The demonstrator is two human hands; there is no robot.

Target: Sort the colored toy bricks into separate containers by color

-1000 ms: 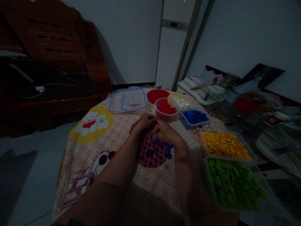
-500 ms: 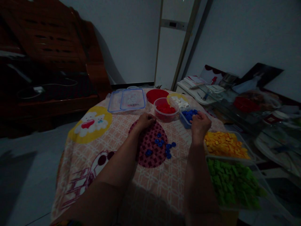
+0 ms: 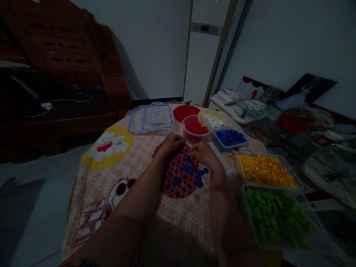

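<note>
My left hand (image 3: pixel 172 143) rests closed on the patterned cloth (image 3: pixel 133 163) near the red tub, its fingers curled round something I cannot make out. My right hand (image 3: pixel 203 154) is beside it, fingers pinched together close to the left hand's fingertips. Several small blue pieces (image 3: pixel 193 171) lie loose on the dark red circle of the cloth just below both hands. Behind the hands stand a round tub of red pieces (image 3: pixel 197 128) and a clear box of blue pieces (image 3: pixel 230 138).
Boxes of yellow pieces (image 3: pixel 265 170) and green pieces (image 3: pixel 275 218) line the right edge. A tub of white pieces (image 3: pixel 213 120), a red lid (image 3: pixel 186 110) and clear lids (image 3: pixel 151 118) sit at the back. Cluttered glass table at right; wooden bench at left.
My right hand reached out to the box of blue pieces, then came back beside the left hand. The left hand stayed in place.
</note>
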